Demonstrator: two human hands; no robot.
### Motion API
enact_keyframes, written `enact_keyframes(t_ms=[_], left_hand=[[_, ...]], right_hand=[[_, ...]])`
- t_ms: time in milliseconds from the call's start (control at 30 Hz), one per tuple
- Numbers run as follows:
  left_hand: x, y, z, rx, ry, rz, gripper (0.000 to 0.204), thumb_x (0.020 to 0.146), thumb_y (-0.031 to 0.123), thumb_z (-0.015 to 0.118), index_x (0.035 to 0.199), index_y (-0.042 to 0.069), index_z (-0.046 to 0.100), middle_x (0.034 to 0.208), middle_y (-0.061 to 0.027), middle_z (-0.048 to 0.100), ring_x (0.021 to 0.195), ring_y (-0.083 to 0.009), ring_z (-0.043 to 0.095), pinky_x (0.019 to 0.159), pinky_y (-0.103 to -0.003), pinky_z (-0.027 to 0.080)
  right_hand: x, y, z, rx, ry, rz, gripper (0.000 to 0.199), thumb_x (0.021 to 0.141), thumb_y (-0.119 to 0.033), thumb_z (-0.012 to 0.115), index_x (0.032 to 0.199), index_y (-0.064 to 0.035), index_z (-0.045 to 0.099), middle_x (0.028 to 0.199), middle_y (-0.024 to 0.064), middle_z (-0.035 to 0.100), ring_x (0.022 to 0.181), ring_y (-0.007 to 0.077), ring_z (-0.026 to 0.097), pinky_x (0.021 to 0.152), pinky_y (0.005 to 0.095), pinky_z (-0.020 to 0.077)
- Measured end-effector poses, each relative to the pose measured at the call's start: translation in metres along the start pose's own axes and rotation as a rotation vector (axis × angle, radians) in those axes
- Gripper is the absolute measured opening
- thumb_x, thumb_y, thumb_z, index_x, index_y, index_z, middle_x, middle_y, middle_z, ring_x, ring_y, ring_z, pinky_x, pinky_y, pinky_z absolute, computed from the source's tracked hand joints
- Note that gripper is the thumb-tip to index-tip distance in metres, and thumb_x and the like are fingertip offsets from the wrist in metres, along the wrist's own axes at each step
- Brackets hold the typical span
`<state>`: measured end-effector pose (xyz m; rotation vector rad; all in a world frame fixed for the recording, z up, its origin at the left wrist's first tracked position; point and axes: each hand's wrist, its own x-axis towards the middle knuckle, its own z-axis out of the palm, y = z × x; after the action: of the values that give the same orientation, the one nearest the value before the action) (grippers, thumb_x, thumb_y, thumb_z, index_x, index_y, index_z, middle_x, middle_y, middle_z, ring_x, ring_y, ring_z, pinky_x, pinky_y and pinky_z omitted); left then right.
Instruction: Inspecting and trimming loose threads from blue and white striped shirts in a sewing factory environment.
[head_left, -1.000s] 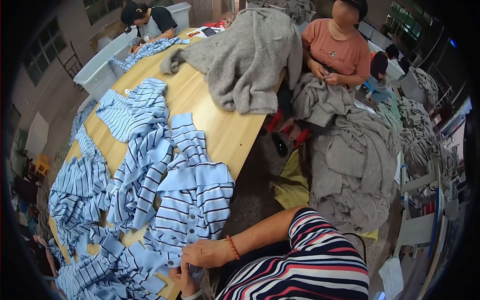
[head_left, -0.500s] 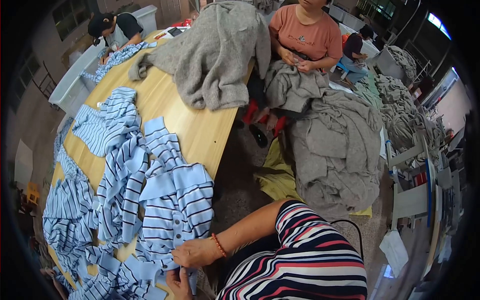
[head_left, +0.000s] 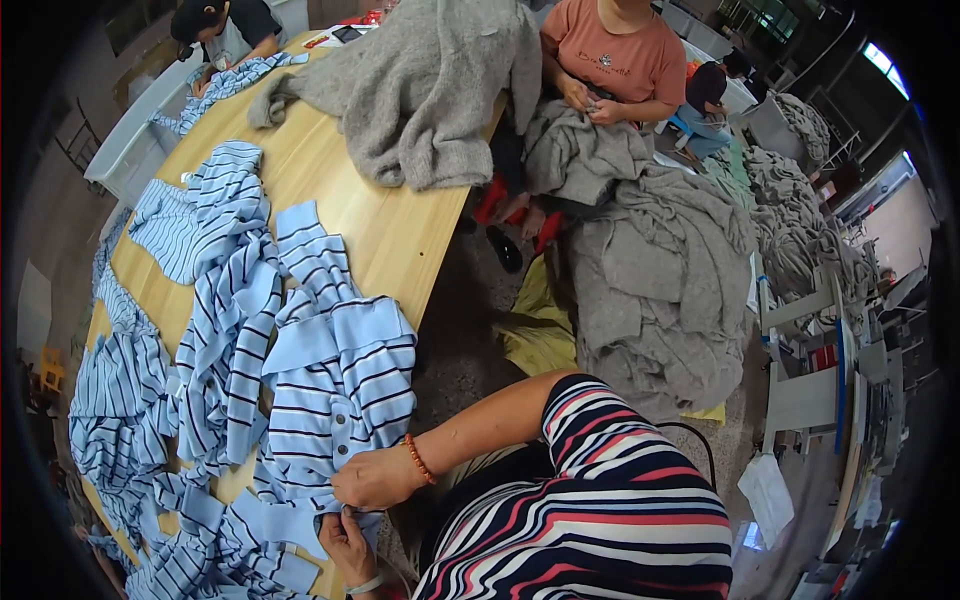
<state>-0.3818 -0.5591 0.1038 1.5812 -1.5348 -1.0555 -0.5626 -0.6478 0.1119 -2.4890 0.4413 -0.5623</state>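
A light blue knit cardigan [head_left: 340, 365] with dark and white stripes lies at the table's near right edge, with a plain blue collar and dark buttons [head_left: 341, 434] down its front. My right hand [head_left: 378, 478], below a beaded bracelet, is closed on the button band near the hem. Just below it, my left hand [head_left: 346, 545] pinches the same band at the lower edge. A small dark spot, perhaps a button, shows by the left fingertips. My right fingertips are hidden from view.
More striped blue knits [head_left: 215, 330] lie heaped along the left of the wooden table [head_left: 385, 240]. Grey knitwear [head_left: 420, 95] covers its far end. A big grey knit pile [head_left: 660, 290] stands right. A co-worker [head_left: 615, 60] handles grey knit; another [head_left: 225, 35] sits far left.
The whole view has shifted, so the table and garments sit slightly higher and further left. Both my hands stay at the cardigan's lower button band. A person in the right background bends lower.
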Motion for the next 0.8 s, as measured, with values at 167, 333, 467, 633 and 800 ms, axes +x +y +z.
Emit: enact_keyframes(t_ms=[167, 333, 467, 633, 800], left_hand=[[0.006, -0.002, 0.006, -0.179, -0.001, -0.022, 0.028, 0.096, 0.015, 0.051, 0.071, 0.004, 0.041, 0.067, 0.004, 0.039, 0.064, -0.0058, 0.032, 0.055, -0.023, 0.028], [0.007, -0.011, 0.0, -0.224, -0.045, -0.053, 0.028, 0.097, 0.015, 0.05, 0.073, 0.007, 0.039, 0.069, 0.0053, 0.037, 0.066, -0.0038, 0.03, 0.055, -0.021, 0.026], [0.004, -0.019, -0.003, -0.143, -0.04, -0.089, 0.019, 0.096, 0.012, 0.048, 0.08, 0.002, 0.05, 0.071, 0.001, 0.047, 0.066, -0.0074, 0.039, 0.058, -0.023, 0.033], [0.002, -0.034, 0.011, 0.203, 0.146, -0.012, 0.023, 0.095, 0.018, 0.047, 0.097, -0.003, 0.053, 0.086, -0.0184, 0.055, 0.078, -0.0309, 0.05, 0.074, -0.039, 0.043], [-0.005, -0.009, -0.011, -0.126, -0.039, -0.302, 0.027, 0.088, 0.014, 0.063, 0.11, -0.001, 0.057, 0.095, -0.0066, 0.063, 0.09, -0.014, 0.06, 0.08, -0.024, 0.047]], right_hand=[[0.001, 0.012, 0.0, 0.034, -0.05, -0.021, 0.012, 0.067, -0.004, 0.061, 0.076, 0.0015, 0.056, 0.082, 0.0155, 0.056, 0.081, 0.0311, 0.059, 0.073, 0.0369, 0.0484], [0.003, 0.018, 0.007, 0.112, -0.004, -0.019, 0.011, 0.066, -0.004, 0.06, 0.076, -0.0004, 0.056, 0.081, 0.0142, 0.055, 0.081, 0.0316, 0.058, 0.071, 0.038, 0.0475], [0.009, 0.024, 0.011, 0.215, -0.012, -0.035, 0.006, 0.068, -0.007, 0.059, 0.07, -0.0026, 0.056, 0.078, 0.0138, 0.055, 0.078, 0.033, 0.058, 0.068, 0.0394, 0.0477], [0.011, 0.023, 0.005, 0.24, 0.059, 0.086, 0.018, 0.072, -0.02, 0.058, 0.068, -0.003, 0.063, 0.071, 0.02, 0.062, 0.069, 0.0391, 0.062, 0.063, 0.0442, 0.0502], [0.01, 0.02, -0.012, 0.455, 0.031, 0.226, 0.023, 0.076, -0.026, 0.067, 0.075, -0.0044, 0.06, 0.07, 0.012, 0.059, 0.064, 0.03, 0.059, 0.058, 0.0375, 0.0465]])
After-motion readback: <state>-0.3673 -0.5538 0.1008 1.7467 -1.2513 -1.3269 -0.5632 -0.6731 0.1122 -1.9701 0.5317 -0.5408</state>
